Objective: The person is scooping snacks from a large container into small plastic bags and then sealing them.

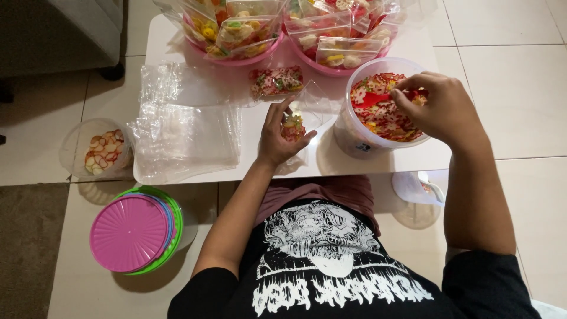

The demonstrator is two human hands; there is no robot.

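Observation:
My left hand [277,137] holds a small clear plastic bag [295,121] upright and open on the white table [366,162], with a few red and yellow candies inside. My right hand [434,105] reaches into a clear round tub [378,106] of red and white candies and grips a red scoop [378,97] whose bowl lies among the candies. The tub stands right of the bag.
A stack of empty clear bags [186,139] lies on the table's left. A filled bag [276,81] rests mid-table. Two pink bowls [236,56] [331,66] of filled bags stand at the back. A tub [97,150] and stacked lids [133,233] sit on the floor.

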